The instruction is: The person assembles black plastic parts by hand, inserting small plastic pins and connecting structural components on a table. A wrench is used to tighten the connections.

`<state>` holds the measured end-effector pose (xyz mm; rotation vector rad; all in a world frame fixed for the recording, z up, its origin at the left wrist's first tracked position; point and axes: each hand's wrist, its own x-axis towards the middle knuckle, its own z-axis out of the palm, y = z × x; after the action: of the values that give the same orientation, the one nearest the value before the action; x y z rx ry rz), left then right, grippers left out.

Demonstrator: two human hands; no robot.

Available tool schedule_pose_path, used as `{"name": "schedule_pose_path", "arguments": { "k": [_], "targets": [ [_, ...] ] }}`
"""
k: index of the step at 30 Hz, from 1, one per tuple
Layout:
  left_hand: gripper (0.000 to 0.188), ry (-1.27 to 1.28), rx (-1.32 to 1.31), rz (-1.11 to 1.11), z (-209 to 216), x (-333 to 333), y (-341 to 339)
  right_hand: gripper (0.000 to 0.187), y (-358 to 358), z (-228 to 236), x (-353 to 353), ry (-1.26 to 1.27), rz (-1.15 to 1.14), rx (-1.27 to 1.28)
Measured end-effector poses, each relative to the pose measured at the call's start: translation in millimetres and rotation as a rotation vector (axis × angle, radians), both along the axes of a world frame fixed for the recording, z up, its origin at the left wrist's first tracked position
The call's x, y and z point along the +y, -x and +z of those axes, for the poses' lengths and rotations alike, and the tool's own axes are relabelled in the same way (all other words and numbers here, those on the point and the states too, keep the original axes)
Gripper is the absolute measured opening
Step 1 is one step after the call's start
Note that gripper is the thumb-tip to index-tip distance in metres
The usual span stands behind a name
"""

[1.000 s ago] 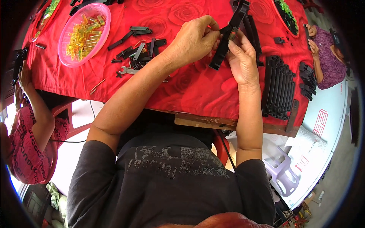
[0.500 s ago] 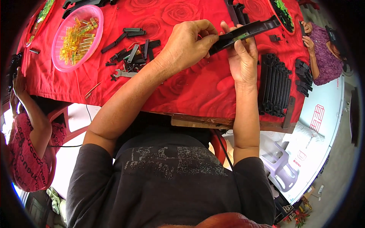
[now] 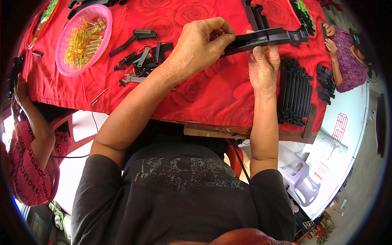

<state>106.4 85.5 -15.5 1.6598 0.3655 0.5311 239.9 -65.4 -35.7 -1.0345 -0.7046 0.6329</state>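
Head view: I see left hand [image 3: 202,45] pinched on the near end of a long black plastic bracket [image 3: 267,38], right hand [image 3: 263,67] gripping it from below at mid-length. Bracket held above the red tablecloth [image 3: 196,94]. Pink bowl [image 3: 83,38] of yellow clips far left, stacked black parts [image 3: 295,92] beside right hand.

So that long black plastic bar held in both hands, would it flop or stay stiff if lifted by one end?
The long black plastic bar probably stays stiff: it spans straight between the left hand and right hand with no visible sag. It seems light, since fingers pinch it at the end. Its flat shape makes rolling unlikely.
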Motion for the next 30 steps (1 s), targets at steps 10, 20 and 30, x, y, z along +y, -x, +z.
{"name": "schedule_pose_path", "arguments": {
  "k": [10, 20, 30],
  "targets": [
    [0.010, 0.184, 0.063, -0.199, 9, 1, 4, 0.035, -2, 13, -5, 0.034, 0.063, -0.108],
    [0.009, 0.070, 0.017, -0.133, 5, -1, 4, 0.043, -3, 14, -6, -0.002, 0.078, -0.168],
    [0.007, 0.203, -0.012, -0.169, 11, 1, 7, 0.048, -2, 11, -6, -0.029, 0.106, -0.145]
  ]
}}
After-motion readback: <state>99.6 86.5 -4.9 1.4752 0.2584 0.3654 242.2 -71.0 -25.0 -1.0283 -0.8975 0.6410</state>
